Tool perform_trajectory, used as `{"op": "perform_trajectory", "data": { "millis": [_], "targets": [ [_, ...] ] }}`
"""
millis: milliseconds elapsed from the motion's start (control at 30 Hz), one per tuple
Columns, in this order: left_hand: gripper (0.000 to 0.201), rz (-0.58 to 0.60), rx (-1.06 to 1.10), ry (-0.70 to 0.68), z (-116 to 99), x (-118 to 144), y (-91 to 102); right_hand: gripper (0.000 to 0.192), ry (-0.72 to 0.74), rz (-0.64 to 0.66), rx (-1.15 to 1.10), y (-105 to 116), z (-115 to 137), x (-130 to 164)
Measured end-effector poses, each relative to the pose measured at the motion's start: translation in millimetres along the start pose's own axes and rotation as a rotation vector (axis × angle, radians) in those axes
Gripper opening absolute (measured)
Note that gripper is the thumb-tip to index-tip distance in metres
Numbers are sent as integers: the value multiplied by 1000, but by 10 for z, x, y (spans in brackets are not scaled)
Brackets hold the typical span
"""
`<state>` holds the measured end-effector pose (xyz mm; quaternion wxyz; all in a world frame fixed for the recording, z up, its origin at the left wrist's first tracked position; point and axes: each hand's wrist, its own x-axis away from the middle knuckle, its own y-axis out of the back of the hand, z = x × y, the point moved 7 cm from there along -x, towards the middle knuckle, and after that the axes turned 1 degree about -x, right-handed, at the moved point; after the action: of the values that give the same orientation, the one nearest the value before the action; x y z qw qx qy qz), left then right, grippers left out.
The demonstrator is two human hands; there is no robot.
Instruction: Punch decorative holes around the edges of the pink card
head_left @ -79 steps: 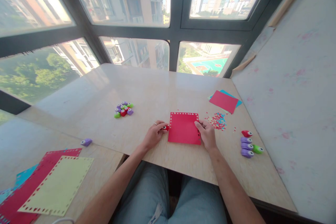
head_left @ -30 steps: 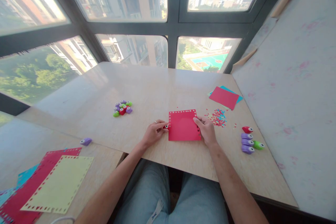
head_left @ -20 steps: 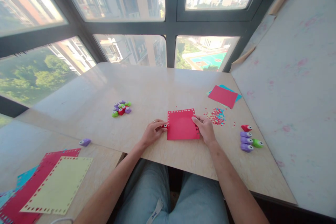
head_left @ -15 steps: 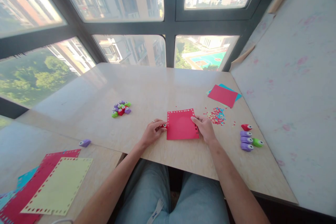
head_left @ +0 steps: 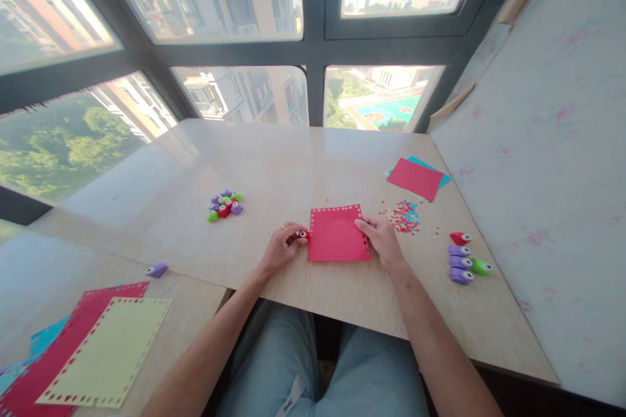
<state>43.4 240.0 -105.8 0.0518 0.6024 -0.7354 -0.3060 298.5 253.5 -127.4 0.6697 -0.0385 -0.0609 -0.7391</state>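
A red sheet of paper (head_left: 337, 234) lies in front of me, with small punched holes along its top, left and right edges. My right hand (head_left: 382, 239) pinches its right edge, thumb on top. At the left edge of the sheet, my left hand (head_left: 285, 244) has its fingers closed round a small red craft punch (head_left: 304, 235). The punch sits against the paper's edge; whether its jaws are pressed together I cannot tell.
Paper bits (head_left: 405, 216) are scattered beyond my right hand, near stacked coloured sheets (head_left: 415, 177). Several punches (head_left: 460, 262) stand at the right, others in a cluster (head_left: 225, 203) at the left. A purple punch (head_left: 157, 270) lies near punched sheets (head_left: 107, 348).
The red punch and my left hand have shifted very slightly left with the sheet. The grip of both hands looks the same.
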Motion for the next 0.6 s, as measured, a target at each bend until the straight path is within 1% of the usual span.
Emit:
{"op": "perform_trajectory", "data": {
  "millis": [200,400,600],
  "targets": [
    [15,15,17,-16,-19,-5,-4,36,10,5,-1,-11,0,-6],
    [16,33,22,-16,-47,-13,-13,39,30,8,17,-18,16,-5],
    [19,32,20,-25,-12,-8,-46,39,32,-4,46,-33,31,-6]
  ]
}}
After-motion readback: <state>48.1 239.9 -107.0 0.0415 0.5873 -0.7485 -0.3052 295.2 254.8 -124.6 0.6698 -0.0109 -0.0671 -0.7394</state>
